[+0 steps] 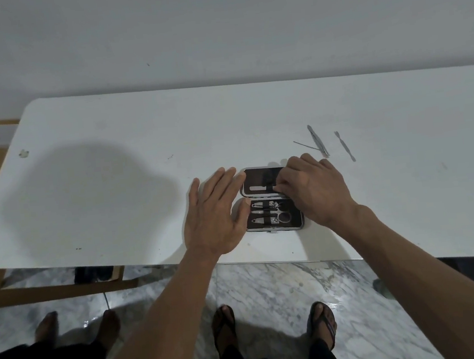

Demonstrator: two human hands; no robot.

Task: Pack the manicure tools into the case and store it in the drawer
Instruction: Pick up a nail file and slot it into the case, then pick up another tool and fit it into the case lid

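Observation:
A small dark manicure case (259, 177) lies open on the white table (112, 177). Its near half holds clippers and scissors (274, 213) under elastic straps. In the far half lies a metal file (257, 188). My left hand (214, 214) rests flat against the case's left edge, fingers spread, thumb touching the case. My right hand (314, 188) is curled over the right side of the far half, fingertips pinched at the file's end. Three loose tools lie on the table behind my right hand: a thin pick (305, 144), a tweezer-like tool (318, 141) and a cuticle pusher (344, 146).
The table's near edge (267, 261) runs just in front of the case. Below it are a marble floor, my sandalled feet (274, 324) and another person's bare feet (78, 327) at the left. A wooden frame (60, 291) sits under the table's left end.

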